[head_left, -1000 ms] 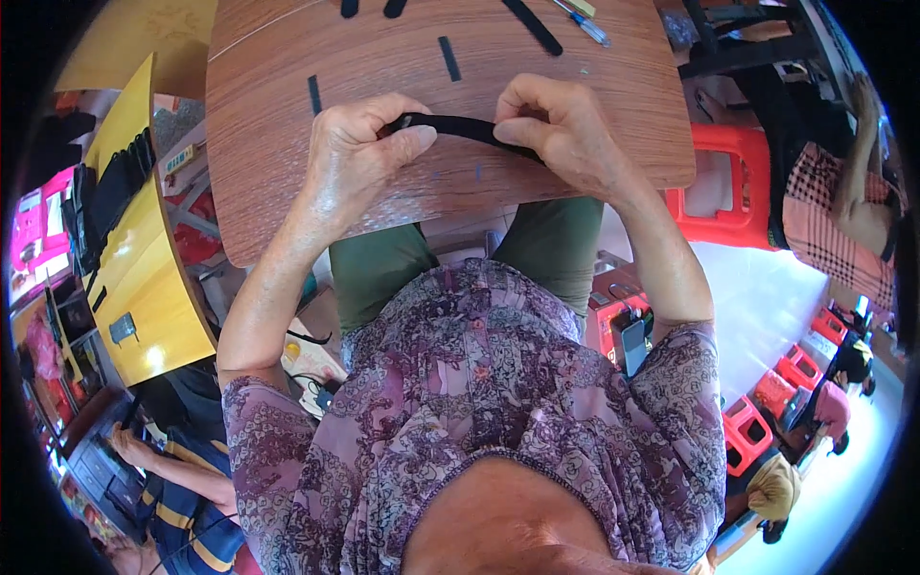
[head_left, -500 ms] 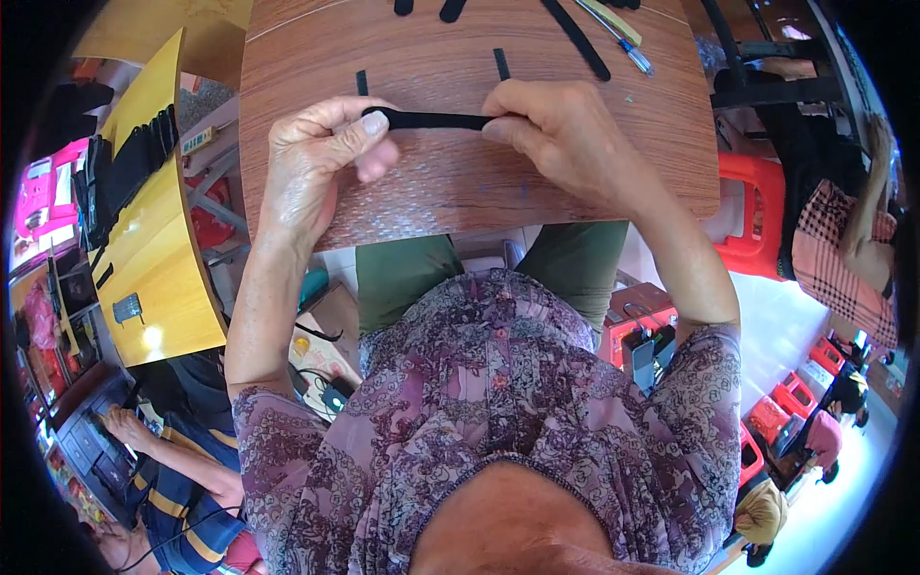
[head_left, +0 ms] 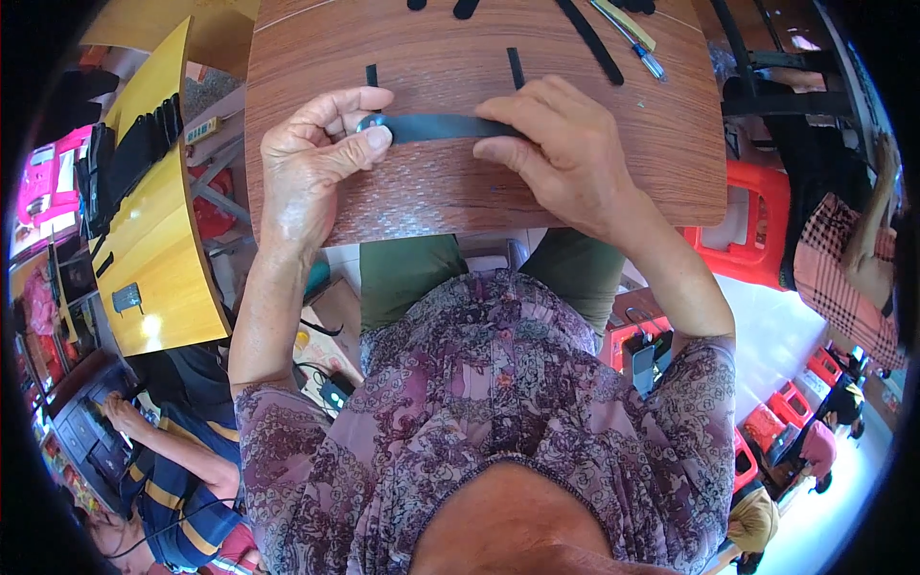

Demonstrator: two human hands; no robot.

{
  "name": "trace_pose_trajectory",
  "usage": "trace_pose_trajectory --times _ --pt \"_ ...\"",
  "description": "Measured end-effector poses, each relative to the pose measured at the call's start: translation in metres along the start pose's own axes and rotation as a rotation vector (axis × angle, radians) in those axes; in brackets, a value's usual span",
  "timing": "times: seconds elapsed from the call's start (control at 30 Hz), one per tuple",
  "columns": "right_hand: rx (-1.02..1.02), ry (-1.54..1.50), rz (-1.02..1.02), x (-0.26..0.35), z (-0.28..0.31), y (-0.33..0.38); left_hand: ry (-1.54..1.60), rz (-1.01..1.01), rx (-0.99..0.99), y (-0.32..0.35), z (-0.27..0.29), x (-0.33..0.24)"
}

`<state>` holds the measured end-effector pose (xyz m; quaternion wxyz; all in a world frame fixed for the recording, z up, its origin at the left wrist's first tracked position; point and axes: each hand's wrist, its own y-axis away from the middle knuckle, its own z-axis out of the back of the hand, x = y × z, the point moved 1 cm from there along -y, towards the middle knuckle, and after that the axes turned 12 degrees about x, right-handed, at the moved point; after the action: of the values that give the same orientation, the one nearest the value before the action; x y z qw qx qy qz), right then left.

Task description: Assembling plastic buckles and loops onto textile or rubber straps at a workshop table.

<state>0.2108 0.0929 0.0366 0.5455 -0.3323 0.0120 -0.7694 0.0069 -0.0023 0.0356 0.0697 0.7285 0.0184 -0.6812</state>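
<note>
A dark strap (head_left: 436,127) is stretched sideways between my two hands, just above the wooden table (head_left: 422,192). My left hand (head_left: 311,158) pinches its rounded left end between thumb and fingers. My right hand (head_left: 570,158) grips the other end, which disappears behind the fingers. The strap's smooth, greyish face shows, bowed slightly upward. Beyond my hands, a short black strip (head_left: 373,75) and another short black strip (head_left: 516,67) lie on the tabletop.
A long black strap (head_left: 591,43) and a slim tool with a clear bluish handle (head_left: 652,63) lie at the table's far right. To the left stands a yellow table (head_left: 158,287) with a pile of black straps (head_left: 139,149). A red stool (head_left: 762,220) is at right. A co-worker's arm (head_left: 182,458) shows lower left.
The strap has been turned, so its smooth greyish face shows instead of the dull black one. My right fingers have loosened apart somewhat, and the whole view has shifted slightly.
</note>
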Motion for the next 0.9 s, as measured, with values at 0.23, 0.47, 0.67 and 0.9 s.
trace_pose_trajectory --times 0.23,0.47,0.67,0.9 --pt "0.331 -0.774 -0.477 0.002 0.011 0.001 -0.121 0.195 0.103 0.011 0.008 0.012" --pt "0.495 -0.700 -0.608 -0.020 0.015 -0.023 -0.148 0.260 0.026 -0.017 0.029 0.010" --pt "0.380 -0.476 -0.472 -0.057 0.008 -0.042 -0.390 0.238 -0.070 -0.046 0.041 0.017" --pt "0.325 -0.136 -0.409 -0.061 -0.002 -0.042 -0.235 0.371 0.073 -0.059 0.048 0.010"
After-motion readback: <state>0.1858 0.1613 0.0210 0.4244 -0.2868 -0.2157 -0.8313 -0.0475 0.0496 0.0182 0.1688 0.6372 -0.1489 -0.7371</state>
